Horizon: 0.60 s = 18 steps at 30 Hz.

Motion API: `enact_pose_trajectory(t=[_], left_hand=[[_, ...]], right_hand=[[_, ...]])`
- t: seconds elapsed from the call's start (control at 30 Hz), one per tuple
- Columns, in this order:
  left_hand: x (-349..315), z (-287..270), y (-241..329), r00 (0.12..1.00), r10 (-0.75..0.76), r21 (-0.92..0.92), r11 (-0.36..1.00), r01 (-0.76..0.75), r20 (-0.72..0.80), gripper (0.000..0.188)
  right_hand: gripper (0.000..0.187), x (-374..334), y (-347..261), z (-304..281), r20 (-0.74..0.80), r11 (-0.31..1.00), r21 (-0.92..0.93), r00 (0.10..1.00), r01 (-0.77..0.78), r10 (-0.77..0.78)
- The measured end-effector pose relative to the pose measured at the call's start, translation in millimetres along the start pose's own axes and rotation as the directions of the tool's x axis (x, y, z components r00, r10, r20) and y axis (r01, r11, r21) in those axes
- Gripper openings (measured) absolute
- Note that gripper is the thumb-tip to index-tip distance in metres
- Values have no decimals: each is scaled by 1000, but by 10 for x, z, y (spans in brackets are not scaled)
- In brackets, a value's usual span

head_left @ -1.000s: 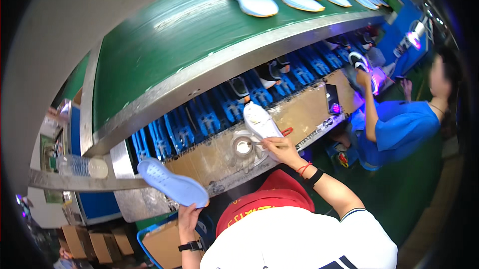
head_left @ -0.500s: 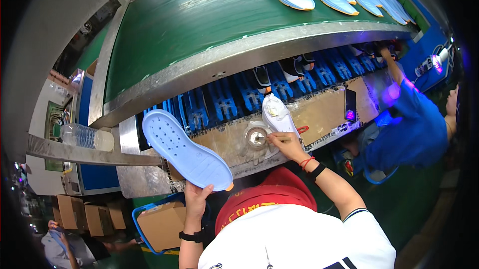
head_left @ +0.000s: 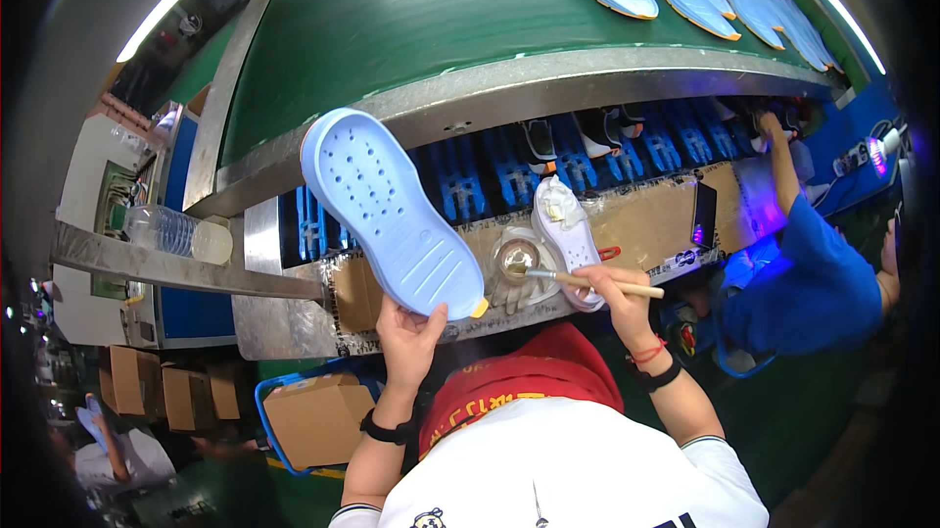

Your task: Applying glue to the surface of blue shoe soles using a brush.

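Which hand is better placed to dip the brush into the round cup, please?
Probably the right hand: it holds the brush, bristles by the round cup; the left hand holds the blue sole.

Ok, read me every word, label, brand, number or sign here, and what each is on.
I won't copy wording out; print stands here:
Red cloth: yellow lettering, partly hidden by folds.
Bench edge: black print, too small to read.
Shirt: black marks, cut off below.
Sole: faint mark, too small to read.
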<state>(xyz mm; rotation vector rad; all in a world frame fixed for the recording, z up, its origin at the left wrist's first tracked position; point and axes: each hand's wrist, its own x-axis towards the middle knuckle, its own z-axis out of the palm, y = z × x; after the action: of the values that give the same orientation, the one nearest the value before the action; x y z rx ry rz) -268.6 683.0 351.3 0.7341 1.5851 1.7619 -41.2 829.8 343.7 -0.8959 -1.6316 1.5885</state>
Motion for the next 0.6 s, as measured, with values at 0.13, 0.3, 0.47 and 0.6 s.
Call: enact_pose_trajectory(t=[0.13, 0.3, 0.47, 0.6], left_hand=[[35, 93, 21, 1000, 22, 11, 1000, -22, 15, 41], [29, 132, 36, 999, 10, 29, 1000, -11, 30, 41], [28, 134, 40, 999, 16, 36, 999, -17, 43, 40], [35, 153, 53, 999, 21, 31, 999, -22, 31, 40]], right_hand=[[18, -77, -325, 93, 136, 977, -15, 968, 215, -211], [14, -53, -317, 164, 250, 903, -162, 902, 399, -353], [13, -25, -372, 127, 247, 907, -144, 902, 396, -355], [13, 25, -345, 157, 294, 879, -119, 862, 461, -412]])
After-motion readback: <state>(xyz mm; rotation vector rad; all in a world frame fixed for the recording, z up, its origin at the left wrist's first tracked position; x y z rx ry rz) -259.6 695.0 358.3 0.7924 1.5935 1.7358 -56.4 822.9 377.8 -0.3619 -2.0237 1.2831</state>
